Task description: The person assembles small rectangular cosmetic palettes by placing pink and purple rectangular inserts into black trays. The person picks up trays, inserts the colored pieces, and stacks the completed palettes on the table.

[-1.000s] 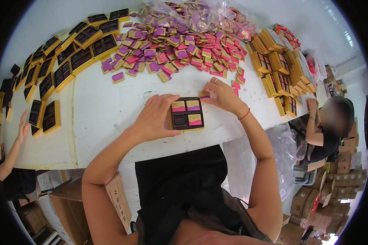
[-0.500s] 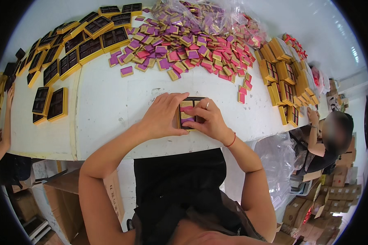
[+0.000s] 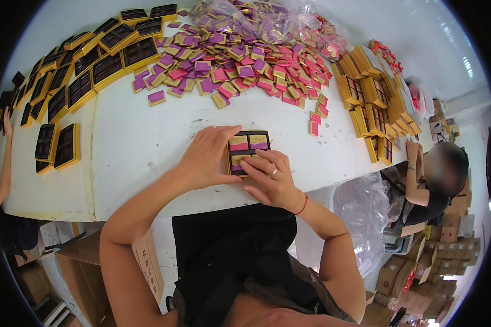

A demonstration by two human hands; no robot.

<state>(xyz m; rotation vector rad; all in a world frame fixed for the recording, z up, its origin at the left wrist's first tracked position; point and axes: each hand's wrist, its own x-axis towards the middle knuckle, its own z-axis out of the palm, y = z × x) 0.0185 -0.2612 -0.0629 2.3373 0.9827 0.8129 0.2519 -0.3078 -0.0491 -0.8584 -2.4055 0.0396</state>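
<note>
The left hand [image 3: 202, 155] clasps the left side of the four-compartment box [image 3: 259, 132], its thumb at the near corner. The right hand [image 3: 274, 175], thumb free and fingers loosely spread, rests over the near compartments. The squarish box, without a clear long axis, lies between the palms; beyond its far right corner, loose pink wrapped squares [image 3: 314, 128] sit nearer the right hand.

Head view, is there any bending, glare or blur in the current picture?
Head view: near edge of the table bends; head view: clear plastic at right shines in patches; head view: the co-worker's head is blurred, while the left hand looks fairly sharp.
</note>
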